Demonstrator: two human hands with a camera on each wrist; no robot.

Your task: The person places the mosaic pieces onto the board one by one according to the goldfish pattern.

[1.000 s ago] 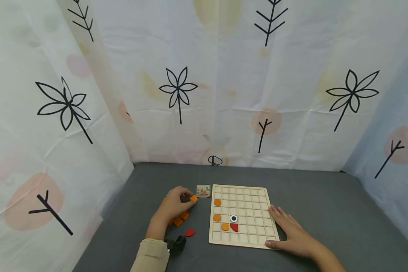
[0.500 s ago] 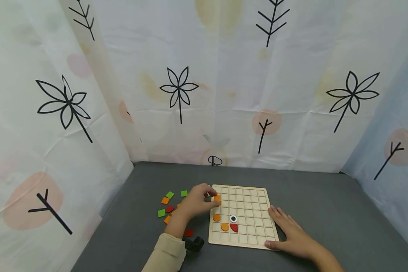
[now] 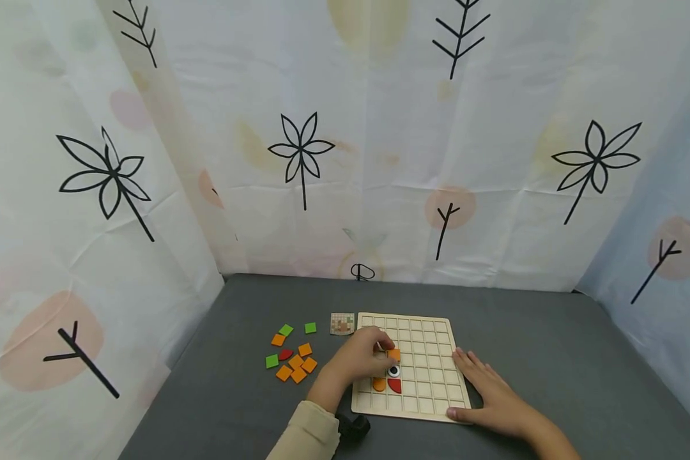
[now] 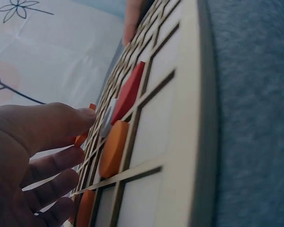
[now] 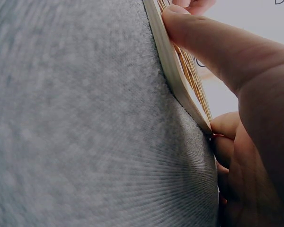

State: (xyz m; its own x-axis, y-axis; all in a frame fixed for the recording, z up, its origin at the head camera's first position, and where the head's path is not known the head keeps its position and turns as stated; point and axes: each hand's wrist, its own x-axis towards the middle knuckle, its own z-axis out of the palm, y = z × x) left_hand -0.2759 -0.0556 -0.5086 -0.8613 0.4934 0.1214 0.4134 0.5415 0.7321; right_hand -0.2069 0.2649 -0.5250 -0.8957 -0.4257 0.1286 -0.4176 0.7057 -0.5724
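Note:
My left hand [image 3: 361,359] is over the left part of a pale wooden grid board [image 3: 431,364], pinching an orange square tile [image 3: 394,354] between thumb and fingers. The tile is just behind a white round piece with a black dot [image 3: 394,372]. In front of that piece lies a red quarter-round piece [image 3: 395,386], beside an orange round piece [image 3: 379,384]. The left wrist view shows the left thumb hiding part of the held tile, with another orange piece [image 4: 86,208] below. My right hand [image 3: 497,402] rests along the board's right edge, fingers extended, thumb at the near corner.
Left of the board lie several loose orange tiles [image 3: 296,362], green tiles [image 3: 272,361] and a red piece [image 3: 285,354]. A small patterned card [image 3: 342,324] sits by the board's far left corner. A printed cloth [image 3: 374,160] hangs behind the grey table [image 3: 218,396].
My left hand has carried the orange square tile rightward from beside the card, over the board's left column, to behind the white piece. My right hand has stayed at the board's edge.

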